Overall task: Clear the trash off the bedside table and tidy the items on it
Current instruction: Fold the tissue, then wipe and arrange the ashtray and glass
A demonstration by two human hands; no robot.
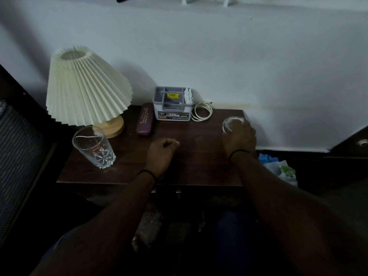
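Right hand [239, 136] grips a glass [232, 124] near the coiled cable [201, 112]; left hand [161, 149] clenched, lamp [87, 86] left

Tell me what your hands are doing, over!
Right hand grips a glass at the table's right edge. Left hand fisted, holding nothing. Second glass stands by the lamp.

on the surface [199, 168], the lamp [87, 86] stands at ten o'clock, a glass [93, 146] just before it. the case [145, 119] lies between lamp and organizer box [172, 103] at twelve, a coiled cable [201, 112] beside the box's right. a second glass [232, 123] sits at two o'clock.
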